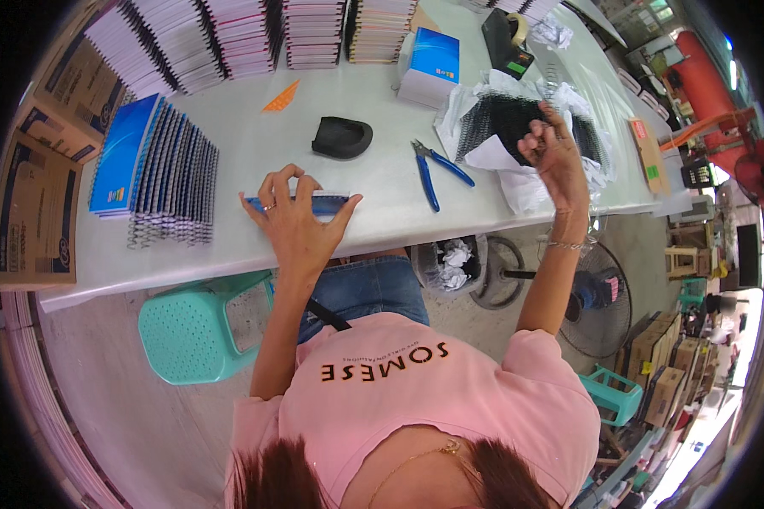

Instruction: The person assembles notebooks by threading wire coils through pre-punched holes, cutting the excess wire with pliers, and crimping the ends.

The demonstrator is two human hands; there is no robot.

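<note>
Left hand (pixel 295 216) spread wide, palm down, fingers fanned over a blue notebook (pixel 301 204) lying flat at the near edge of the bench (pixel 255 144); thumb out to the right, ring on one finger. Right hand (pixel 554 148) raised over the right part of the bench, fingers curled in, pinching a black wire coil (pixel 542 129) at the top of a heap of coils (pixel 501 119). Heap resting on crumpled white paper (pixel 522 182). Bracelet on the right wrist.

Between the two hands, blue-handled pliers (pixel 437 170), handles toward the near side, touching neither hand. Just left of the pliers and farther back, a black curved pad (pixel 342 137). Farther still, a small orange triangle (pixel 282 97) flat on the bench.

Left of the left hand, a slanted stack of bound notebooks (pixel 157 174), blue cover on top, wire spines facing the near edge. Along the far edge, rows of unbound pads (pixel 255 38) in tall stacks. Right of those, a blue-and-white box (pixel 429 64); beyond it a tape dispenser (pixel 508 38).

Cardboard boxes (pixel 38 212) off the left end of the bench. Below the bench, a teal stool (pixel 199 327) on the left, a bin (pixel 450 263) with crumpled paper in the middle, a floor fan (pixel 598 301) on the right.
</note>
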